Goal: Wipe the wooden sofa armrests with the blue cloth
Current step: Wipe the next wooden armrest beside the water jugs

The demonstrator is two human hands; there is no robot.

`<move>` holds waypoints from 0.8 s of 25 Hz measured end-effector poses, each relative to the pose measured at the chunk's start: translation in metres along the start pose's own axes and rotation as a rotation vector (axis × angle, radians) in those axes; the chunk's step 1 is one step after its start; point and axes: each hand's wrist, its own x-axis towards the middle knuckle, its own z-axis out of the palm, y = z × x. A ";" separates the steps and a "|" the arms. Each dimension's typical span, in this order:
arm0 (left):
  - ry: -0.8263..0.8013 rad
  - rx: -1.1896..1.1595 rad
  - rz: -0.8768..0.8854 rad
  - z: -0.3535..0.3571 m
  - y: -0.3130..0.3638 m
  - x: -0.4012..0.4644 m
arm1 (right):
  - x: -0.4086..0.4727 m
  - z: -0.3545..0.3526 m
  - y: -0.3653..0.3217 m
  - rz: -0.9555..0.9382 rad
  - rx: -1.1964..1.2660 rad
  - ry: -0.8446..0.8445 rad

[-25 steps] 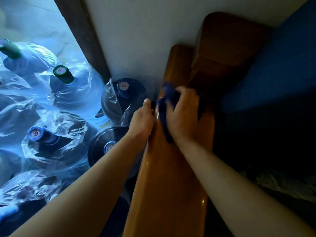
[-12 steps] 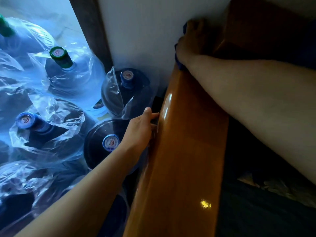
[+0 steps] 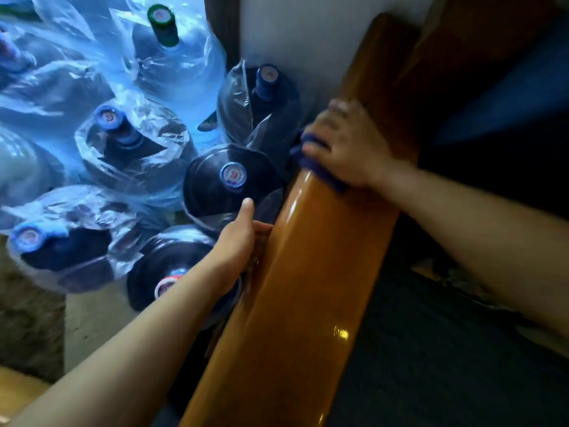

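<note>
A glossy wooden sofa armrest (image 3: 311, 288) runs from the bottom centre up toward the wall. My right hand (image 3: 345, 146) presses the blue cloth (image 3: 320, 171) flat on the armrest's upper part, near its left edge; only the cloth's edge shows from under the palm and fingers. My left hand (image 3: 237, 241) rests against the armrest's outer left side, thumb up, fingers hidden behind the wood. It holds nothing loose.
Several large water bottles (image 3: 231, 180) wrapped in clear plastic stand packed on the floor just left of the armrest. A white wall (image 3: 308, 32) closes the far end. The dark blue sofa seat (image 3: 446, 349) and backrest (image 3: 508, 97) lie to the right.
My right hand has pulled the cloth back from the armrest's far end near the wall toward me. My left hand has stayed against the armrest's side.
</note>
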 end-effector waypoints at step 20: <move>0.368 -0.272 -0.092 -0.076 -0.261 -0.170 | -0.105 -0.005 -0.274 -0.296 -0.061 -0.294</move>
